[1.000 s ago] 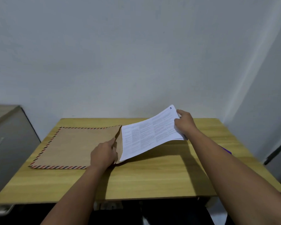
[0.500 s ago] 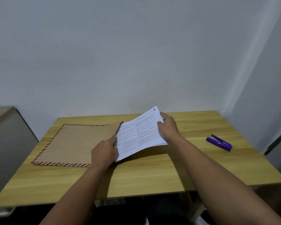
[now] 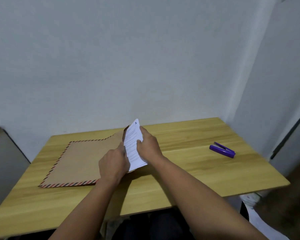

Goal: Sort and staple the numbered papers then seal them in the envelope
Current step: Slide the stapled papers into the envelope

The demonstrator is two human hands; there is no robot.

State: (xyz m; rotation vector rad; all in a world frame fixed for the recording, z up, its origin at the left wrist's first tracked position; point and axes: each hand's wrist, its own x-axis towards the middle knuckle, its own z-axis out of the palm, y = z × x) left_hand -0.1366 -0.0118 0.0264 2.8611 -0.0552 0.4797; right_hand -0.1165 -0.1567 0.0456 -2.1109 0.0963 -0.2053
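White printed papers stand half inside the mouth of our brown envelope, whose edges carry red and dark stripes. Our right hand pinches the sheets' outer edge; our left hand grips the envelope's open lip. The envelope lies flat on the wooden tabletop, a purple stapler well apart to the right.

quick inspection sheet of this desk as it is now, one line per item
surface: light wooden table, flat against a white wall.
job's things: brown paper envelope with striped border lying flat, mouth lifted; white printed papers partly inside it; purple stapler lying apart to the right.
clutter: nothing seen.
hands: left hand holds the envelope's mouth; right hand grips the papers.
cables: nothing seen.
surroundings: grey cabinet on the left.
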